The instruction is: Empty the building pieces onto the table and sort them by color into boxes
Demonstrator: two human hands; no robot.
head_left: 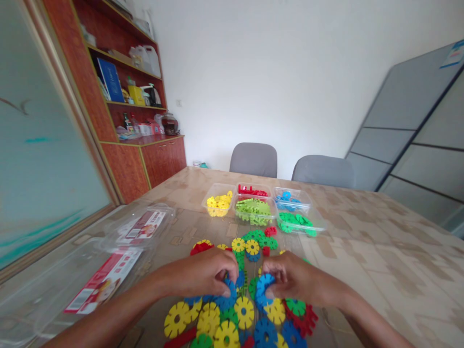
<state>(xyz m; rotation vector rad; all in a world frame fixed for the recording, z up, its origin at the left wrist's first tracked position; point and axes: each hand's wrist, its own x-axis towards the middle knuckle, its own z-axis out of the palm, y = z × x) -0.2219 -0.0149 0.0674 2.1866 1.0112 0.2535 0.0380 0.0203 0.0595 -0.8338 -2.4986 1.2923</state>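
Between thumb and fingers my right hand (295,279) pinches a blue notched disc (264,290), raised on its edge over the pile. My left hand (213,273) is closed at another blue notched disc (229,294), its thumb lying against the rim. Around both hands spreads a loose heap of flower-shaped plastic building discs in several colours. Yellow discs (244,311) lie just in front of the hands. A green disc (296,306) and a red toothed piece (306,321) lie below my right hand. Palms and some fingertips are hidden.
Beyond the heap stand clear plastic boxes holding sorted pieces: yellow (219,203), red (252,190), light green (253,210), blue (290,199) and green (297,222). Clear lids with paper labels (108,278) lie at left. Two grey chairs (253,159) stand behind the patterned table (380,251).
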